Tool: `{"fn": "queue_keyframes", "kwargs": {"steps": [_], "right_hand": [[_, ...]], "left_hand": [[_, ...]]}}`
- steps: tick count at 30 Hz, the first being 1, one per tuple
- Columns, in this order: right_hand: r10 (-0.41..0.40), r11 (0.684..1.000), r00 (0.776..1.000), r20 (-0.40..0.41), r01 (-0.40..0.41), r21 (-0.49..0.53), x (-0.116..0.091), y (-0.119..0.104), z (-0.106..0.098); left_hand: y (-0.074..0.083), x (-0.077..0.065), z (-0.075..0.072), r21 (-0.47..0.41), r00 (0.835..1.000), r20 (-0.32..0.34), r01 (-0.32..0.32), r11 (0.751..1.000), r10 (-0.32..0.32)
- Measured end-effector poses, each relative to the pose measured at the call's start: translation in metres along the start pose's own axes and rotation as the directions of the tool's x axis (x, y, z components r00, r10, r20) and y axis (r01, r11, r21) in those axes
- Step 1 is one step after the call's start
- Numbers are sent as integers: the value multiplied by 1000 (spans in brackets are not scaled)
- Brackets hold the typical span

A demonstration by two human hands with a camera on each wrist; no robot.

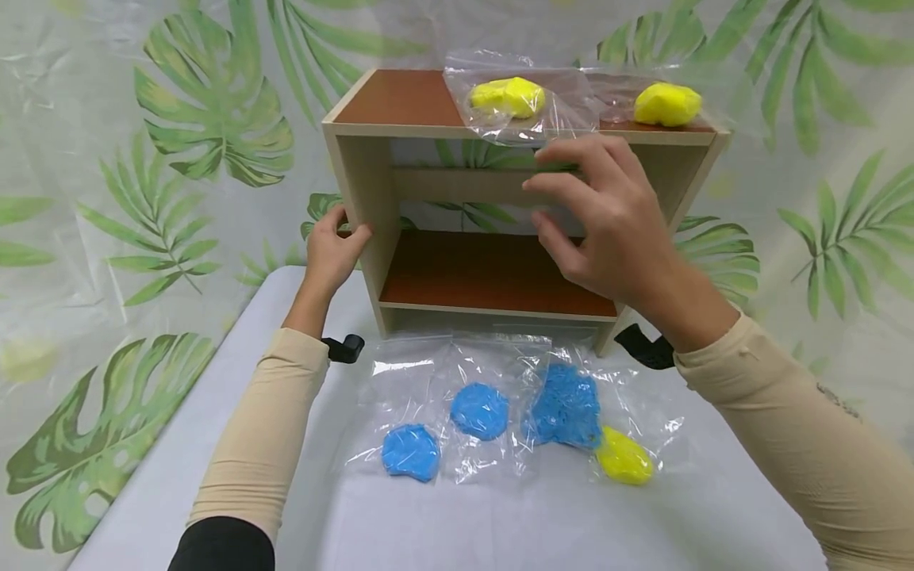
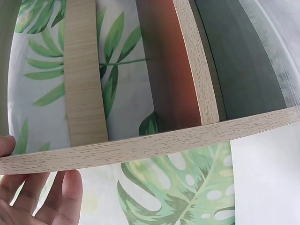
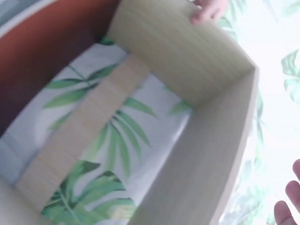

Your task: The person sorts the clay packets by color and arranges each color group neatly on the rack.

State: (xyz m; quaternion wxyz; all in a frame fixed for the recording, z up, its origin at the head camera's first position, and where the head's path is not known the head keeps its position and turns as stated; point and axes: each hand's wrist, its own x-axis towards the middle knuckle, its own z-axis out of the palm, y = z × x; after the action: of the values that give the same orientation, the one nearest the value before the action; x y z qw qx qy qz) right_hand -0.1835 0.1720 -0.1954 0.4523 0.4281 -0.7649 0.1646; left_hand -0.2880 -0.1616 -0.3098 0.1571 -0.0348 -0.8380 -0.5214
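Observation:
A small wooden shelf [image 1: 500,309] with a brown top and a brown lower board stands on the white table. My left hand [image 1: 333,250] grips the front edge of its left side panel [image 2: 140,145], thumb on the inner face and fingers outside. In front of the shelf's upper opening, my right hand [image 1: 607,214] is raised with fingers spread and bent, holding nothing. Just above its fingertips, a clear zip bag with a yellow clay-like lump [image 1: 508,97] lies on the shelf top and overhangs the front. Another bagged yellow lump [image 1: 667,104] lies to its right.
On the table before the shelf lie clear bags holding a blue lump [image 1: 411,452], a round blue lump [image 1: 480,411], a larger blue lump [image 1: 567,406] and a yellow lump [image 1: 624,455]. A leaf-patterned sheet [image 1: 214,103] hangs behind the shelf.

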Motion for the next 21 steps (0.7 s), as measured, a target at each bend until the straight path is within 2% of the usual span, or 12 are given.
{"fn": "queue_keyframes", "kwargs": {"steps": [6,14,21], "right_hand": [[8,1000,992,123,-4,-26,-25,1,-4],[93,995,975,203,-97,12,-73,2,-5],[220,974,914,341,-222,-33,-126,4,-5]], "left_hand": [[0,-1,-2,-1,1000,-8,-4,1000,4],[2,1,-2,8,1000,-14,-16,1000,16],[1,2,0,4,1000,-9,-9,1000,9]]}}
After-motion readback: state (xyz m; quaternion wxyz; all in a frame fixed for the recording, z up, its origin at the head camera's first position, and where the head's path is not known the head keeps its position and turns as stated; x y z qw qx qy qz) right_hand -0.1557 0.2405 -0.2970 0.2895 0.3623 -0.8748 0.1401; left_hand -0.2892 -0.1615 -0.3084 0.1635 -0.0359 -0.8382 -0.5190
